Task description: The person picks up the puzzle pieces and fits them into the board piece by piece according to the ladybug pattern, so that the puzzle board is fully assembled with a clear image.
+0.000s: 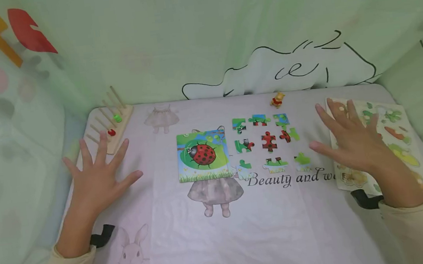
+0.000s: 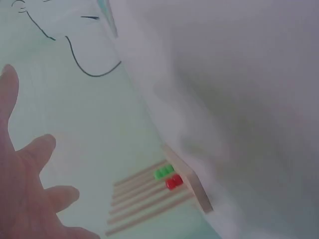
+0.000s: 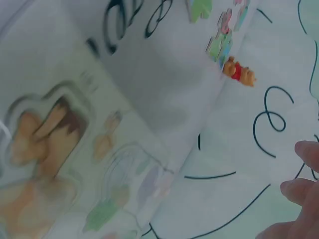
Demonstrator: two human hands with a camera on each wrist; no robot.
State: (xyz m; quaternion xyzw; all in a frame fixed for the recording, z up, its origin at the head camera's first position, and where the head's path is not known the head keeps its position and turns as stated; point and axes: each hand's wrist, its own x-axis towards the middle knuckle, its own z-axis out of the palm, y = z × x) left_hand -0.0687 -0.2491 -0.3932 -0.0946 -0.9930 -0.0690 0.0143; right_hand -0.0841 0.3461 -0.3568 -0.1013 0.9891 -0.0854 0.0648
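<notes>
While the left hand is spreading its fingers wide at nine o'clock, the right hand is doing the same at three, partly covering a picture board. Between them, a ladybug picture is lying flat, with three rows of loose puzzle pieces sitting beside it at three o'clock. Farther off, a wooden peg rack is carrying red and green beads at ten o'clock, and a bear figurine is resting at one o'clock
</notes>
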